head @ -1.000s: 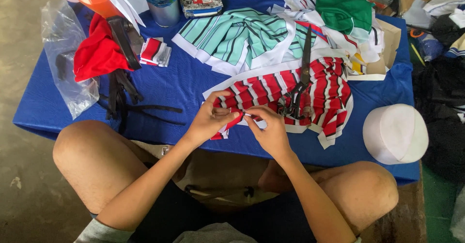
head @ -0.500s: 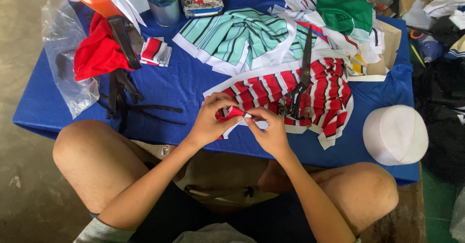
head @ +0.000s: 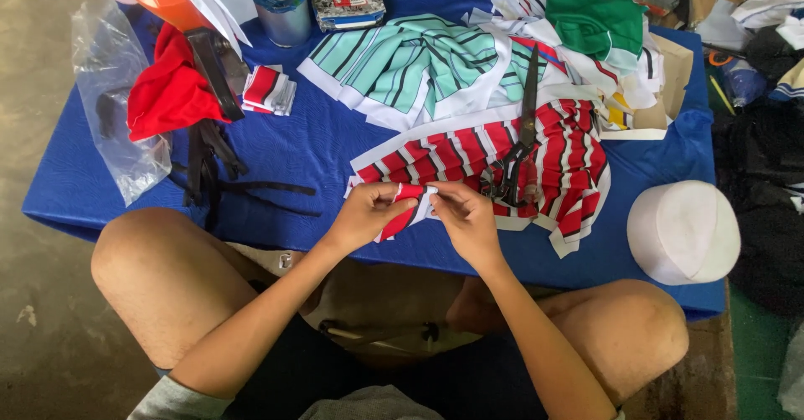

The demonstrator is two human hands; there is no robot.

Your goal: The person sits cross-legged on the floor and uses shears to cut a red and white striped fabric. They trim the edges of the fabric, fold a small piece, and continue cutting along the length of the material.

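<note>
At the near edge of the blue table (head: 318,148), the person's left hand (head: 368,215) and right hand (head: 467,219) meet over a small red-and-white fabric piece (head: 408,211); the fingers of both hands are pinched shut on it, holding it just above the table edge, in front of a larger red-and-white striped cloth (head: 502,156). One pair of black scissors (head: 521,131) lies on that striped cloth, just beyond the right hand. At the far side stand one metal can (head: 280,5) with a paper label and, just right of it, one flat rectangular packet (head: 347,3) with a grey patterned face and a red label strip. One clear plastic bag (head: 113,102) hangs off the left end of the table, beside a red cloth (head: 167,93). A small folded stack of red-and-white pieces (head: 270,91) lies near it. One teal striped cloth (head: 410,64) and one green cloth (head: 599,22) lie farther back. One white cap (head: 682,229) rests at the right near corner.
</note>
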